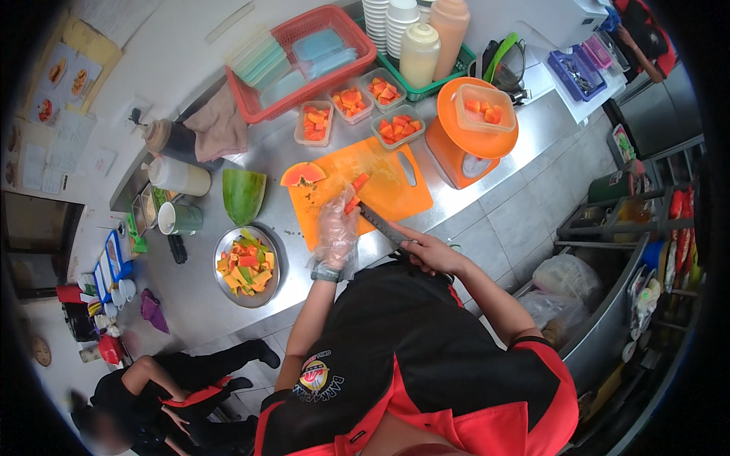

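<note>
In a clear plastic glove, my left hand (335,228) closes on a strip of orange papaya (353,204) over the orange cutting board (407,201). My right hand (432,252) is bare and grips a knife (382,227), its blade pointing up-left towards the strip. A cut papaya piece with seeds (303,175) lies at the board's left corner. Left of the board, a chunk of green-skinned fruit (244,196) stands near a metal bowl (218,287) full of peels and orange trimmings. Several small clear tubs of papaya cubes (314,123) line the far side of the board.
An orange scale (456,156) carrying a tub of papaya cubes (484,107) stands right of the board. Behind are a red basket (323,19) of lids and a green tray (426,92) with bottles. One person (144,387) sits at lower left; another (646,38) is at upper right.
</note>
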A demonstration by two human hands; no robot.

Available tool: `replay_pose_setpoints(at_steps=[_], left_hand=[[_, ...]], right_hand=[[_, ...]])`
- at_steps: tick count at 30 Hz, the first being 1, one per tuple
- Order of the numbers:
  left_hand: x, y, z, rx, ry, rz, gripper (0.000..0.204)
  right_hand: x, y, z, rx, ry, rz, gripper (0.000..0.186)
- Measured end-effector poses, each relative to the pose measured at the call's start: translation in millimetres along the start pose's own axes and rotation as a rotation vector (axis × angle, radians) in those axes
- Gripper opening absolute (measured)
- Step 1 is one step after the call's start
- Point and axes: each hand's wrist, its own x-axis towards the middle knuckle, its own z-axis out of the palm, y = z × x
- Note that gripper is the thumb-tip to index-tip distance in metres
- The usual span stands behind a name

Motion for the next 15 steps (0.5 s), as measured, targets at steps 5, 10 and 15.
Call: replay_pose_setpoints(at_steps=[5,10,15], left_hand=[[1,11,-4,-0.223,0.043,-0.048,0.039],[29,40,-7,-0.456,0.067,-0.016,0.038],[106,141,-3,-0.521,-0.119,0.123,0.035]], right_hand=[[-7,-11,-3,-0.056,0.016,-0.024,0.052],[-32,-33,-11,-0.041,0.076,-0.18,0.053],[-85,-67,-30,0.011,0.365,-0.343,0.053]])
